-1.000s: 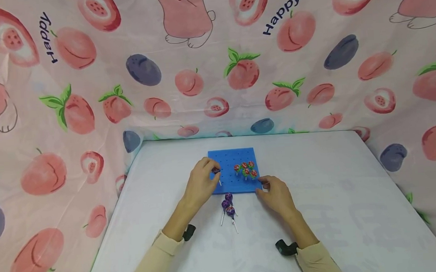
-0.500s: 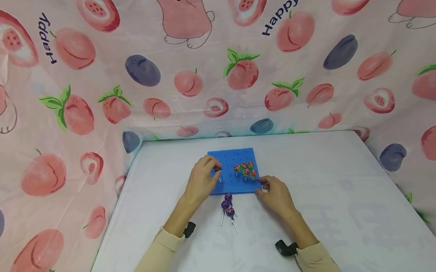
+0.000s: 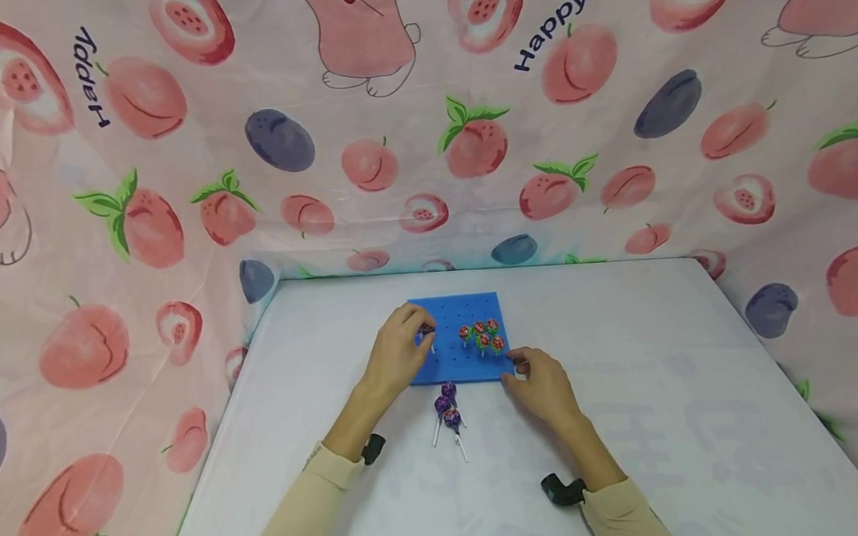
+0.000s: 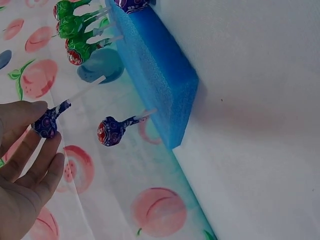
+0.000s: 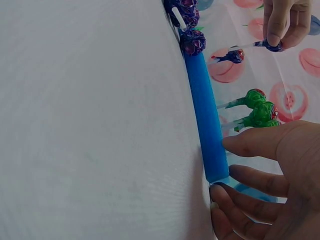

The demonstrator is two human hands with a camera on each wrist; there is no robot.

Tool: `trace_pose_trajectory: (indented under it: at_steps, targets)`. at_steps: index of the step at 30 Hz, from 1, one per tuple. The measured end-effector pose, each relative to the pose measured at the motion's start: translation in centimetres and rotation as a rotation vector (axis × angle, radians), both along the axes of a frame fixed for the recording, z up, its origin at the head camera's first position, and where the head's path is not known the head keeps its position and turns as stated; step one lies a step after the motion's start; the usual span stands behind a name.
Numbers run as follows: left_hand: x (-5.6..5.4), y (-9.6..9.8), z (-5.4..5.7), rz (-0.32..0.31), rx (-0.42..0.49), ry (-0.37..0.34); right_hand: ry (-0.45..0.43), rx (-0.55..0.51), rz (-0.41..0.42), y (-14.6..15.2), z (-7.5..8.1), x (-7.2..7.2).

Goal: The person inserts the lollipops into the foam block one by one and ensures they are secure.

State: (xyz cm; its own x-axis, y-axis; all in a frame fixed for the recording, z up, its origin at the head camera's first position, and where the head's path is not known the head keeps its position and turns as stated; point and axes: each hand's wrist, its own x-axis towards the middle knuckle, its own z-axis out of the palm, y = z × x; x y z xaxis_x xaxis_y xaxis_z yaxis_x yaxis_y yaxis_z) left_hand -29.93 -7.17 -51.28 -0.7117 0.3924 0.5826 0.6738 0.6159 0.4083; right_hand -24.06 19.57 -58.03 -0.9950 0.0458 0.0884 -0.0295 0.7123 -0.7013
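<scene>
In the head view, my left hand [image 3: 396, 352] is over the left side of a blue foam board [image 3: 453, 306] dotted with small holes. Its thumb and fingers pinch the purple-wrapped head of a lollipop [image 4: 47, 124], whose white stick points towards the board. Another purple lollipop [image 4: 111, 132] stands in the board nearby. Several red-and-green lollipops [image 3: 480, 329] stand on the board's right side. My right hand [image 3: 547, 382] holds the near right corner of the board, thumb at the front edge and fingers at the side.
Several loose purple lollipops [image 3: 451, 417] lie in a small pile on the white table [image 3: 672, 384], just in front of the board. A fruit-patterned cloth [image 3: 422, 162] hangs behind the table and along its sides.
My left hand has shifted very slightly away from me, with the lollipop still pinched. The right hand stays at the board's corner.
</scene>
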Motion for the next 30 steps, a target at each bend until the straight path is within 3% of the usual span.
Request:
trace_pose_trajectory:
  at_steps: [15, 30]
  targets:
    - [-1.0, 0.2, -0.4, -0.001, -0.004, 0.001, 0.001, -0.004, 0.000, 0.0, 0.0, 0.0]
    - [-2.0, 0.3, -0.8, 0.005, -0.015, -0.043, 0.016, -0.011, 0.002, 0.0, 0.0, 0.0]
